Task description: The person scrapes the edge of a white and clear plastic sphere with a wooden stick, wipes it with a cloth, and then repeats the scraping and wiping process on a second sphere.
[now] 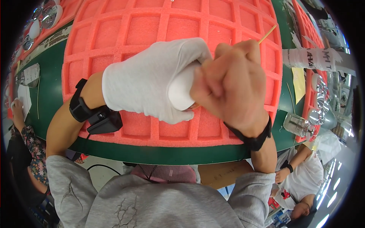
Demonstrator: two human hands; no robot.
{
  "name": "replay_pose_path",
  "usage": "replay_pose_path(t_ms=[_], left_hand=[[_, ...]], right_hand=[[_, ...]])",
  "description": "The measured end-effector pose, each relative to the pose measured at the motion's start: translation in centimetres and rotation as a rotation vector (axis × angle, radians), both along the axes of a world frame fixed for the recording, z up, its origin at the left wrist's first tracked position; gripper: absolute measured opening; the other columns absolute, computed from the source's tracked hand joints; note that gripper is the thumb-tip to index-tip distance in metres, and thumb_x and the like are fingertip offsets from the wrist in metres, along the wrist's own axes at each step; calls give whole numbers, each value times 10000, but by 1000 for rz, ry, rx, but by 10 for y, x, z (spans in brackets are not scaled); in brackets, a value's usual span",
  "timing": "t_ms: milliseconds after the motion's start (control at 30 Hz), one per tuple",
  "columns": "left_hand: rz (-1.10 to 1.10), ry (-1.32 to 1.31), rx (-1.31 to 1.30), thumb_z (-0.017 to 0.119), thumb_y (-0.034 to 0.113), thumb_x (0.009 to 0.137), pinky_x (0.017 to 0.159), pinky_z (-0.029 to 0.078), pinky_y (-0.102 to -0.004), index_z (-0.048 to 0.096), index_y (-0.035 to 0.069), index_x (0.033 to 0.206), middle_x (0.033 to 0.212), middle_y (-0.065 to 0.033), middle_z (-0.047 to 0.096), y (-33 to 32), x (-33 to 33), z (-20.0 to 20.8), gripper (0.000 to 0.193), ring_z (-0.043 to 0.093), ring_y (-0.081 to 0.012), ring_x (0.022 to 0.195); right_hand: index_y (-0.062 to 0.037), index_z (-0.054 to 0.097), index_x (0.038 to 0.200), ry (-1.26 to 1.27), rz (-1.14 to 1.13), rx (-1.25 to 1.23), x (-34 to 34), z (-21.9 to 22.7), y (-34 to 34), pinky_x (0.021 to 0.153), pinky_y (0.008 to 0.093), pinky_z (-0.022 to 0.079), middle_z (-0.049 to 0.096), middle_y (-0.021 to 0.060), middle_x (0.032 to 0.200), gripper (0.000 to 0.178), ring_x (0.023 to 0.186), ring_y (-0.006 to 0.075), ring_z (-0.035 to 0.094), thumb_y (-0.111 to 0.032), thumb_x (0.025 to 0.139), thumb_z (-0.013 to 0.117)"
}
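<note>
Bare right hand (237,85), blurred, curls round a thin wooden stick (267,34); the gloved left hand (142,78) grips a smooth white piece (180,92) just beside it. Both hands are above a red foam tray (176,140), back from its front edge. Under that, the green desk (171,154) carries a glass jar (295,124) near its right edge.

Table: a dark green, flat-topped table (171,155), stretching under and to both sides of the left hand (148,81) and right hand (235,85).
Floor: pale, smooth floor (102,173), below the left hand, past the table's near edge.
Under the edge: flat brown cardboard (218,175), below the right hand.
Upright: pale bar wrapped in printed clear film (311,59), right of the right hand.
Light: bright white ceiling strips (332,200), far below and right of the right hand.
</note>
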State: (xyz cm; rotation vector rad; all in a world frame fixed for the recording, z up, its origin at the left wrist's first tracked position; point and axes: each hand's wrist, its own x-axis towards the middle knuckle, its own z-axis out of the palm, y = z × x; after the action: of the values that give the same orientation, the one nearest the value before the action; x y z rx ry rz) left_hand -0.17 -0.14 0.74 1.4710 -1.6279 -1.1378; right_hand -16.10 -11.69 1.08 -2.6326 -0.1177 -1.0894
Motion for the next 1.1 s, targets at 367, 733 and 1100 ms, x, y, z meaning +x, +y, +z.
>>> replay_pose_path(t_ms=[367, 733, 1100], left_hand=[[-21, 102, -15, 881, 172, 605, 858, 545, -350, 477, 13, 1291, 1069, -103, 645, 0, 1, -9, 812, 642, -208, 934], [-3, -19, -86, 874, 164, 616, 799, 558, -321, 482, 32, 1277, 1012, -89, 656, -1, 0, -9, 779, 656, -169, 894], [-15, 86, 111, 866, 148, 619, 828, 557, -339, 474, 24, 1305, 1042, -89, 663, -2, 2, -3, 799, 665, -188, 930]], right_hand=[[-58, 461, 785, 0, -65, 116, -4, -2, -6, 561, 279, 320, 399, -16, 613, 314, 581, 166, 348, 124, 707, 705], [-60, 425, 791, 22, 32, 26, 1, -6, 5, 542, 284, 329, 384, -19, 619, 342, 556, 150, 334, 134, 719, 698], [-55, 415, 803, 5, -23, 257, -1, -6, -5, 493, 264, 292, 339, -23, 626, 326, 545, 119, 332, 159, 760, 656]])
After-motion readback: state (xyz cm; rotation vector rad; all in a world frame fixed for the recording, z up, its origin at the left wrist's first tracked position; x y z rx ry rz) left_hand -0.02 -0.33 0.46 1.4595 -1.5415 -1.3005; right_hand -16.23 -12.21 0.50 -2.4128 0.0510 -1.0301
